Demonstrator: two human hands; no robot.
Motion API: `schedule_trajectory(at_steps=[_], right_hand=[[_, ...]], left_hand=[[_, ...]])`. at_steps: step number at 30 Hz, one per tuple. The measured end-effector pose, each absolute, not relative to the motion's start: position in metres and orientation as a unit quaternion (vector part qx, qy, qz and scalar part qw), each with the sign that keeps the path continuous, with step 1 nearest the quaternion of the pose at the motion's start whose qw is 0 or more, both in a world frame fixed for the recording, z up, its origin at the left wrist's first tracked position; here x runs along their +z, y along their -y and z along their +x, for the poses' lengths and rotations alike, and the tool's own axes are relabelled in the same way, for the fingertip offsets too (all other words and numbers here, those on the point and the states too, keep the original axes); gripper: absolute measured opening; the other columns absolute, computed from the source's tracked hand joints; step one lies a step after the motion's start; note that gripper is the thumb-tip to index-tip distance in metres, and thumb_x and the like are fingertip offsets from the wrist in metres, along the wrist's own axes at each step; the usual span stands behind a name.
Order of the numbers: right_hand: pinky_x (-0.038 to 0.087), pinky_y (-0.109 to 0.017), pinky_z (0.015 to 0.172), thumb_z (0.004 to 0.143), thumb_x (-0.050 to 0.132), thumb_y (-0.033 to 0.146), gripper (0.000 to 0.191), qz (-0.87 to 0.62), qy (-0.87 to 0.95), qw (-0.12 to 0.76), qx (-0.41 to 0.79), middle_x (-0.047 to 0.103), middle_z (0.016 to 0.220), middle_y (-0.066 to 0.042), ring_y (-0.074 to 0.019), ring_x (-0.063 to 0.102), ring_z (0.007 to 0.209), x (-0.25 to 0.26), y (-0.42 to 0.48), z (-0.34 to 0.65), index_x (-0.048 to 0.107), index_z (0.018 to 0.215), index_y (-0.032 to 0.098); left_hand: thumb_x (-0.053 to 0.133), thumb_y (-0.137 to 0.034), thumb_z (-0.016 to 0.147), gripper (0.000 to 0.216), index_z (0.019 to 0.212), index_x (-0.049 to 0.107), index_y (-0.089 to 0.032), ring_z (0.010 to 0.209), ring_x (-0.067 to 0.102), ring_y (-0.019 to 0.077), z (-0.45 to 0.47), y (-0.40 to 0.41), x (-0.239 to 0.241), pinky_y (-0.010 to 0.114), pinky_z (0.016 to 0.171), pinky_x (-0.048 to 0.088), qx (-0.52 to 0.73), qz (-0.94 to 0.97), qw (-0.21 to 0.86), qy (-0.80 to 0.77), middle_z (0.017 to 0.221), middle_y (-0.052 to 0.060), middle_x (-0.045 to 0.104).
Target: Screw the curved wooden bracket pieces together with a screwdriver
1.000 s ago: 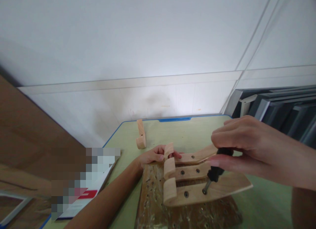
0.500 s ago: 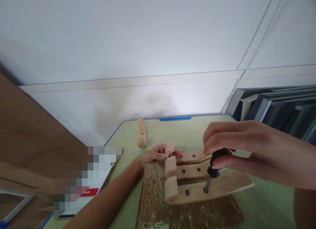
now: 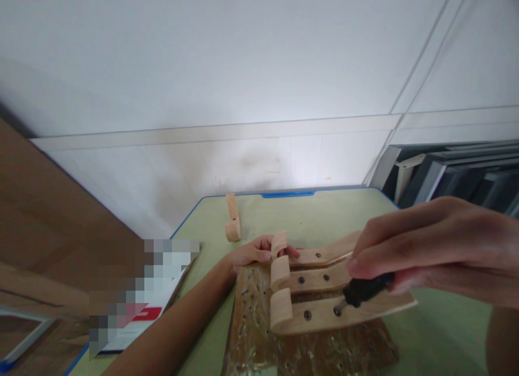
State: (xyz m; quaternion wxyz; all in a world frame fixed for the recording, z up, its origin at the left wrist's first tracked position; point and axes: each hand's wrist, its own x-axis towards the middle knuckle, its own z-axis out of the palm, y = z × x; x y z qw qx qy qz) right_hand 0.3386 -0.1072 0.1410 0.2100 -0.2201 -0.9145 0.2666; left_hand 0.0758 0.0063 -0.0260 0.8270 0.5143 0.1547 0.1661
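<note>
My right hand (image 3: 421,246) grips a screwdriver (image 3: 368,289) with a black handle, tilted low to the right. Its tip is at a screw (image 3: 338,311) in the nearest of three curled wooden pieces (image 3: 324,316). Two dark screws show in the middle wooden piece (image 3: 312,281) as well. My left hand (image 3: 259,250) has its fingers around the curled end of the farthest wooden piece (image 3: 304,257), thumb on the near side. All three pieces lie side by side over a brown, tape-wrapped block (image 3: 253,327) full of small holes.
A single curled wooden piece (image 3: 233,219) lies farther back on the pale green table (image 3: 284,214), which has a blue edge. A white and red printed item (image 3: 141,316), partly pixelated, is at left. Dark panels (image 3: 458,176) stand at right against the white wall.
The screwdriver has gone from nearly upright to a low tilt, its handle swung right and down. My right hand has shifted right with it, while my left hand stays put.
</note>
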Motion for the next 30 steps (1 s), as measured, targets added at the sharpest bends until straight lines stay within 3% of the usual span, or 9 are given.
schedule_trajectory(at_steps=[10,17,22,30], right_hand=[[0.039,-0.015,0.060,0.082,0.054,0.024,0.014,-0.278,0.926,0.199,0.162,0.059,0.079,0.003,-0.0051,0.056,0.069,0.141,0.106,0.330,0.055,0.096,0.020],[0.033,-0.023,0.055,0.084,0.049,0.028,0.008,-0.321,0.925,0.190,0.068,0.052,0.070,0.004,-0.0087,0.049,0.061,0.137,0.113,0.326,0.050,0.088,0.022],[0.025,-0.026,0.051,0.082,0.051,0.034,0.019,-0.341,0.920,0.190,0.034,0.047,0.060,0.005,-0.0094,0.043,0.055,0.135,0.109,0.325,0.045,0.070,0.021],[0.019,-0.026,0.050,0.080,0.053,0.030,0.030,-0.341,0.923,0.176,0.021,0.035,0.052,0.007,-0.0072,0.035,0.048,0.131,0.108,0.325,0.035,0.060,0.018]], left_hand=[[0.067,-0.023,0.063,0.039,0.099,0.064,-0.008,0.092,0.060,0.0235,0.077,-0.007,-0.027,0.031,0.080,0.043,0.178,0.518,0.821,-0.158,0.104,0.013,0.064],[0.067,-0.024,0.062,0.039,0.098,0.064,-0.008,0.094,0.059,0.0241,0.077,-0.005,-0.025,0.032,0.081,0.043,0.178,0.513,0.824,-0.160,0.105,0.012,0.063],[0.066,-0.023,0.064,0.039,0.100,0.063,-0.008,0.095,0.058,0.0239,0.077,-0.006,-0.025,0.031,0.081,0.043,0.172,0.510,0.827,-0.163,0.110,0.013,0.061],[0.069,-0.021,0.061,0.029,0.088,0.066,-0.013,0.093,0.059,0.0225,0.076,-0.008,-0.029,0.031,0.081,0.043,0.190,0.505,0.829,-0.151,0.099,0.009,0.065]])
